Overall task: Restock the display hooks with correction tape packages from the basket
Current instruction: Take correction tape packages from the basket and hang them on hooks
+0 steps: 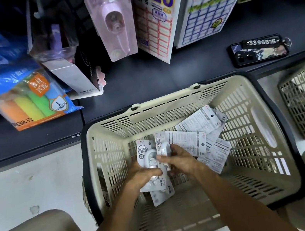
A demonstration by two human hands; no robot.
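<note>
Both hands inside basket — left hand and right hand curled around stacked correction tape packages. Risk — slick blister cards fanning out and slipping from the bundle on lifting.

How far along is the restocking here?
Early, it seems. Both hands, left and right, are down in the basket gathering packets. More packets lie loose beside them. No packet is heading to a hook yet.
</note>
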